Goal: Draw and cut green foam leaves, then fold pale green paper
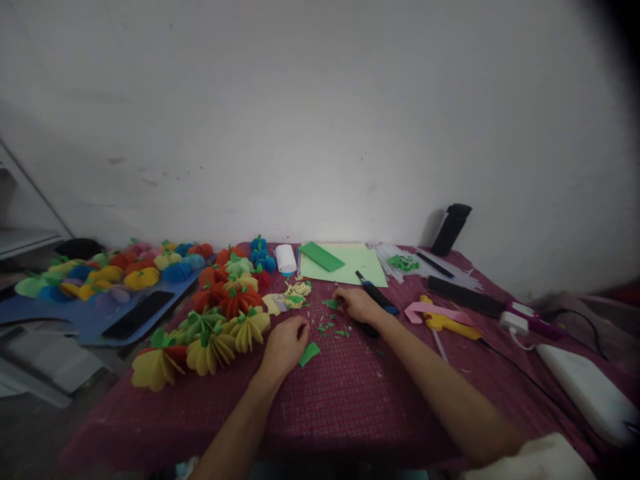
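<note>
Remote view: I see the right hand point(358, 304) pinched nearly closed around a thin, dark-red stick point(346, 313), above small green paper scraps point(327, 328). The left hand point(287, 343) is loosely curled; I cannot tell whether it holds anything. A flat, green paper piece point(309, 354) lies just beside it. My judgement: work lightly, keep scraps clear. Pleated yellow paper pumpkins point(213, 353) crowd the left; bare red-checked cloth point(340, 400) gives room toward the near edge.

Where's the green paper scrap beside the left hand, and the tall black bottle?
Small green paper scrap point(309, 354): head view, middle of its surface.
Tall black cylindrical bottle point(451, 231): head view, middle of its side.
</note>
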Demonstrator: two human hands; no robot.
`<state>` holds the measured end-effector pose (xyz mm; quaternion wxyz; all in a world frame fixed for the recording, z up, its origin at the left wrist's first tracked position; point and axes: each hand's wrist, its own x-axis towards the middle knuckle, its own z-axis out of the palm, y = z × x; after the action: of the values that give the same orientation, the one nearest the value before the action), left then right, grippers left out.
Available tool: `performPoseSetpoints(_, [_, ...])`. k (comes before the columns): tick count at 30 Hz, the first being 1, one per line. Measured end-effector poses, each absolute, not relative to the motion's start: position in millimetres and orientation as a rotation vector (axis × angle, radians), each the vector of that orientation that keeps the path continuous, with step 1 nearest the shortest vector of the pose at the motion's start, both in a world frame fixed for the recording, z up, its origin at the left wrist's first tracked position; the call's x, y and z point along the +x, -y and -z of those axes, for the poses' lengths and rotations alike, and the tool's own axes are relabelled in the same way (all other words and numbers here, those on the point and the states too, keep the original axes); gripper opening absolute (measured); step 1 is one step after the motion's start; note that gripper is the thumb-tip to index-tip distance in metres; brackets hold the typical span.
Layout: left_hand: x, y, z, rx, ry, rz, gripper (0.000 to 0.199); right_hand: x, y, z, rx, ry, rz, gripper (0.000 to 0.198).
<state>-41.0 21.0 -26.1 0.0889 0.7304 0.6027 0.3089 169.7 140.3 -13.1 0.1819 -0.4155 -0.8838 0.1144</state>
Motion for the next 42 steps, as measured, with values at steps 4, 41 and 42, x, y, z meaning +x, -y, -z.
performPoseSetpoints(4, [-42, -21, 27, 2.194, -1.794, -0.897, 0.016, 166, -146, 19, -1.168, 2.502, -0.288, 0.023])
performPoseSetpoints(41, [-39, -23, 26, 1.954, -1.730, -1.085, 0.013, 169, -161, 26, -1.072, 2.061, -1.055, 0.015])
performPoseSetpoints(42, [-38, -24, 26, 1.906, -1.727, -1.132, 0.014, 167, -156, 22, -1.037, 2.057, -1.087, 0.015])
